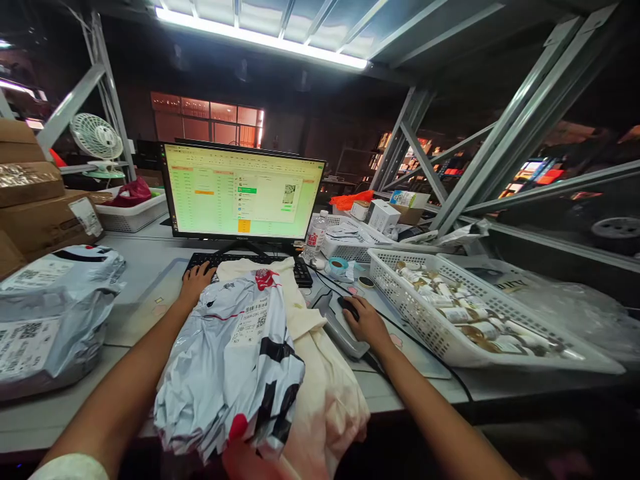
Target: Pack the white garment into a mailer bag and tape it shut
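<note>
Keyboard point(303, 272), one, centre frame under one monitor point(240, 193), is touched by left hand point(196, 279), fingers spread. One mouse point(349, 305), centre-right, is gripped by right hand point(367, 323), fingers together, curled.

We see 2 things under our hands. The keyboard point(250, 262) is black and lies flat on the table just in front of the monitor point(243, 193), its long side running left to right. Only its far rows and both ends show, because a cream garment point(320, 373) covers the near edge. Our left hand point(196, 280) rests flat on its left end. The mouse point(349, 306) is small and black and lies right of the keyboard. Our right hand point(367, 323) cups it, leaving only the front uncovered.
</note>
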The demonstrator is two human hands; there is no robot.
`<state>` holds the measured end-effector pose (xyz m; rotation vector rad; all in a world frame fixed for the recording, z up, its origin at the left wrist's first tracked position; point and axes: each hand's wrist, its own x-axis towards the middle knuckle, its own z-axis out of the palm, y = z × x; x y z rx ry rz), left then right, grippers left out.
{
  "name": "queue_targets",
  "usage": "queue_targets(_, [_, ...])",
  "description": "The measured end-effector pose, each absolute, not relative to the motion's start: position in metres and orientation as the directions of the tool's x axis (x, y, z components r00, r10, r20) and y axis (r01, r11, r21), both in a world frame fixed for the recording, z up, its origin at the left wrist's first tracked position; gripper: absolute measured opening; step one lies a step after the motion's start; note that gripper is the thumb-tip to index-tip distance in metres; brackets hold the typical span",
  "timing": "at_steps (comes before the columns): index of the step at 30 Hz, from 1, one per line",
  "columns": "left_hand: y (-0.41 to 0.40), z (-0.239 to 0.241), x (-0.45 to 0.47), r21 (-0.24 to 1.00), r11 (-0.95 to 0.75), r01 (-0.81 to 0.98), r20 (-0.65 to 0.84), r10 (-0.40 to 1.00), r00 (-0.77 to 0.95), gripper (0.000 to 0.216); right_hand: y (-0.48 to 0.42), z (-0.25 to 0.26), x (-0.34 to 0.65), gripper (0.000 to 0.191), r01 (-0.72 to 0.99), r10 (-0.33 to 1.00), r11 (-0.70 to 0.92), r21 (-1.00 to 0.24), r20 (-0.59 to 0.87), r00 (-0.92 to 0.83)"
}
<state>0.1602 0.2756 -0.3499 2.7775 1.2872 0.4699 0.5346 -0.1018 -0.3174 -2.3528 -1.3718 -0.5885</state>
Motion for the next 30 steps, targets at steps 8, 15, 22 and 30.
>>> queue_targets(8, [0.272, -0.344, 0.162, 0.199, -0.642, 0.74, 0.23, 0.765, 0.602, 0.058, -0.101, -0.324, 0.549, 0.043, 0.898, 0.739, -0.428, -0.1, 0.534, 0.411])
queue_targets(15, [0.273, -0.349, 0.161, 0.183, -0.654, 0.734, 0.262, 0.752, 0.605, 0.057, -0.102, -0.321, 0.544, 0.042, 0.903, 0.748, -0.418, -0.101, 0.527, 0.405])
queue_targets(22, [0.272, -0.347, 0.16, 0.176, -0.654, 0.736, 0.265, 0.751, 0.604, 0.056, -0.102, -0.321, 0.544, 0.045, 0.901, 0.756, -0.424, -0.089, 0.513, 0.407])
queue_targets(30, [0.27, -0.344, 0.159, 0.18, -0.656, 0.733, 0.245, 0.752, 0.613, 0.06, -0.101, -0.323, 0.545, 0.041, 0.898, 0.734, -0.427, -0.107, 0.539, 0.413])
